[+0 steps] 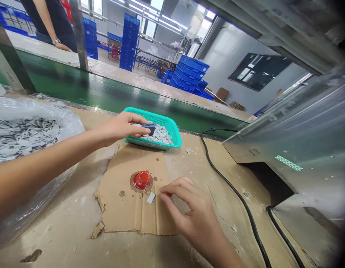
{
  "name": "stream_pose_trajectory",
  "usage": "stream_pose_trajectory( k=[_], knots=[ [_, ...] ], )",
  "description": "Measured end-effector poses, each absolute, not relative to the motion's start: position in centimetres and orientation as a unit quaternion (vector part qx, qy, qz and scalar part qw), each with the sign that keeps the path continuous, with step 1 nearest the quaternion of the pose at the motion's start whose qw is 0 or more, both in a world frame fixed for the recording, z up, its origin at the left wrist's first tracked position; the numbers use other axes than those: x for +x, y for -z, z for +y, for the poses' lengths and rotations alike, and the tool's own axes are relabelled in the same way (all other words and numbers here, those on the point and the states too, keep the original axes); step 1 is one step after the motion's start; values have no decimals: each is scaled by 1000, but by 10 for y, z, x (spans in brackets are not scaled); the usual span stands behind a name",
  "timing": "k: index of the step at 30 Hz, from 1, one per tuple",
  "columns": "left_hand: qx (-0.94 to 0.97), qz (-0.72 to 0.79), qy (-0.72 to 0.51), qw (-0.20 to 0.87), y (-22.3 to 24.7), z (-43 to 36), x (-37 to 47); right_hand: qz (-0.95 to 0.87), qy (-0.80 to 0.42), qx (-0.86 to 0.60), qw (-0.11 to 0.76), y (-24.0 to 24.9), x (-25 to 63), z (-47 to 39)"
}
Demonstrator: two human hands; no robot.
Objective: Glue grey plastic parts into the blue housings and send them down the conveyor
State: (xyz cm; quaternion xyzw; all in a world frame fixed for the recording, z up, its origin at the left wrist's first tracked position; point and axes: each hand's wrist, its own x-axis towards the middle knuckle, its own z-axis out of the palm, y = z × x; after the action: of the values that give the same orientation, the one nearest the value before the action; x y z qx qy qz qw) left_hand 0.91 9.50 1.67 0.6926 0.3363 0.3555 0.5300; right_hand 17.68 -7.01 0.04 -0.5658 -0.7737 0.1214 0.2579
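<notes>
My left hand is closed on a small dark blue rectangular block, gripped between thumb and fingers. It hovers over a teal plastic basket holding many small light grey flat pieces. Lower down, my right hand has its thumb and index fingertips pinched together; whatever may be between them is hidden. Just left of those fingertips, one light grey rectangular piece lies on a torn cardboard sheet. A glossy red cup-shaped object sits on the cardboard behind that piece, in a wet-looking stain.
At left, a clear plastic bag holds many grey pieces. A black cable crosses the table beside a metal machine housing. Behind runs a green conveyor belt; a person's hand rests beyond it. Blue crates stand farther back.
</notes>
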Motion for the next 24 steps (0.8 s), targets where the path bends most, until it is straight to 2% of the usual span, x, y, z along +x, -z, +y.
stream_pose_trajectory(
  k=[3, 8, 14, 24],
  knots=[
    [692, 339, -347, 534, -14, 94, 10, -752, -60, -604, 256, 19, 163, -77],
    [701, 343, -345, 521, -16, 91, 11, -754, -44, -611, 237, 34, 153, -75],
    [710, 337, -314, 532, -17, 90, 9, -745, 9, -612, 266, 39, 153, -74],
    [703, 336, -312, 543, -17, 90, 10, -771, -24, -576, 269, 31, 175, -80]
  ],
)
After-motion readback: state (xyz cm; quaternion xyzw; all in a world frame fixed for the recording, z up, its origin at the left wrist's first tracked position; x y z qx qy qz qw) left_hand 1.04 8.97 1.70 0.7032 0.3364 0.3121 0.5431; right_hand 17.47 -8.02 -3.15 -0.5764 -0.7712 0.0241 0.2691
